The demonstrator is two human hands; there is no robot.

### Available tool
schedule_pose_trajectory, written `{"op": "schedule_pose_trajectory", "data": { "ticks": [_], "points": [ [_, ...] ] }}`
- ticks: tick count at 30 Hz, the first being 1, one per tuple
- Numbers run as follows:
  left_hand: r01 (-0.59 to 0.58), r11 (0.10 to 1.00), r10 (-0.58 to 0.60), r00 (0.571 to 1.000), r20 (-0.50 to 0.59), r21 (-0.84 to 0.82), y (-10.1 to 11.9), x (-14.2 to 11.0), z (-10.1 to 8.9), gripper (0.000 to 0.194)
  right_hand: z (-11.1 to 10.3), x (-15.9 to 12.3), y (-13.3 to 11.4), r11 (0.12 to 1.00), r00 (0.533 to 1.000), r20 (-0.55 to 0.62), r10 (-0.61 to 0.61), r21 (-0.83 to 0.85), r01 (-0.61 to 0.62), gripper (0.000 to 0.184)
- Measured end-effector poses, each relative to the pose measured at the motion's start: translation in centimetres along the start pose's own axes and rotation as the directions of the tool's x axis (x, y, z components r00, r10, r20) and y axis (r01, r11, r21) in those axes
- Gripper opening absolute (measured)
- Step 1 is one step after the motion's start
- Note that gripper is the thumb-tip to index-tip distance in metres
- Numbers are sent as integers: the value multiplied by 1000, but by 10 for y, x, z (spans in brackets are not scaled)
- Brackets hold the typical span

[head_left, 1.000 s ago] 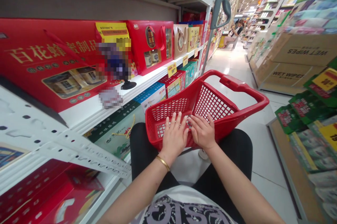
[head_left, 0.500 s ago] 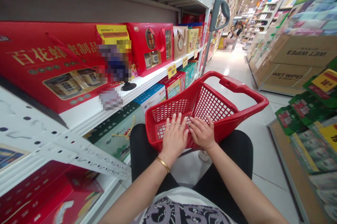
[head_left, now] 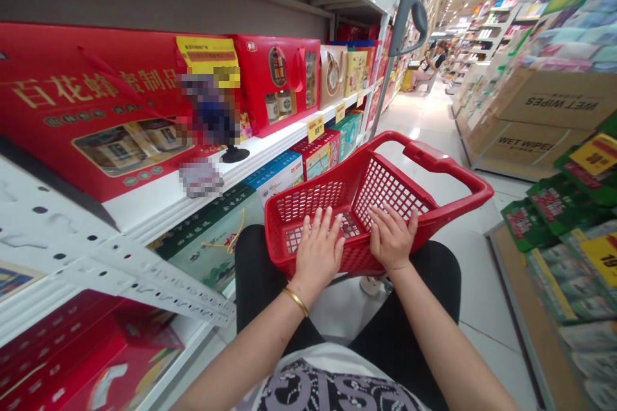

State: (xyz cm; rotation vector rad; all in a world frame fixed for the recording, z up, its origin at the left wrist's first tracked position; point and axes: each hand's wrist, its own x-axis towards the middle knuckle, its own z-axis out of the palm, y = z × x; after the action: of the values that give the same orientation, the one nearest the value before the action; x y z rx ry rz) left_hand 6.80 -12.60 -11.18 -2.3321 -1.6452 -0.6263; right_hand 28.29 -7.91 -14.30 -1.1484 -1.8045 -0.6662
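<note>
A red plastic shopping basket (head_left: pixel 357 255) with a lattice of holes stands between my knees, its long handle stretching off to the right. I see only its perforated walls and floor inside. My left hand (head_left: pixel 318 245), with a gold bangle at the wrist, lies over the near rim, palm down and fingers spread. To its right, my right hand (head_left: pixel 394 237) reaches over the same rim with its fingers stretched into the basket's opening and its thumb apart. Neither hand holds anything that shows.
At left, a white shelf (head_left: pixel 168 202) carries red gift boxes (head_left: pixel 279 86) and a small pixelated item. A grey handle (head_left: pixel 409 26) stands beyond the basket. Wet wipes cartons (head_left: pixel 544 121) and green packs (head_left: pixel 554 202) line the right side. A person (head_left: pixel 430 67) sits farther down the aisle.
My right hand has moved right along the rim, away from my left hand. The left hand stays in nearly the same spot. The view has shifted slightly.
</note>
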Motion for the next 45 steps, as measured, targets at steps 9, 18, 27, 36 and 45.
{"op": "schedule_pose_trajectory", "data": {
  "ticks": [9,18,27,36,45],
  "points": [
    [-10,1000,10,1000,-12,23,-1,0,1,55,3,-8,4,981,980,61,-188,-28,190,46],
    [0,1000,-1,1000,-20,-17,1,1,0,52,-13,3,53,980,973,-198,119,-136,-148,33],
    [-22,1000,21,999,-43,-19,-2,0,5,53,-26,2,71,970,993,-52,-110,-223,95,44],
    [-6,999,5,999,-36,-38,-2,1,8,53,-4,2,19,996,993,-109,41,-71,-48,41],
    [10,996,-9,1000,16,-84,-4,-3,-9,55,-13,-4,22,986,982,101,-160,-36,164,40]
  ]
}}
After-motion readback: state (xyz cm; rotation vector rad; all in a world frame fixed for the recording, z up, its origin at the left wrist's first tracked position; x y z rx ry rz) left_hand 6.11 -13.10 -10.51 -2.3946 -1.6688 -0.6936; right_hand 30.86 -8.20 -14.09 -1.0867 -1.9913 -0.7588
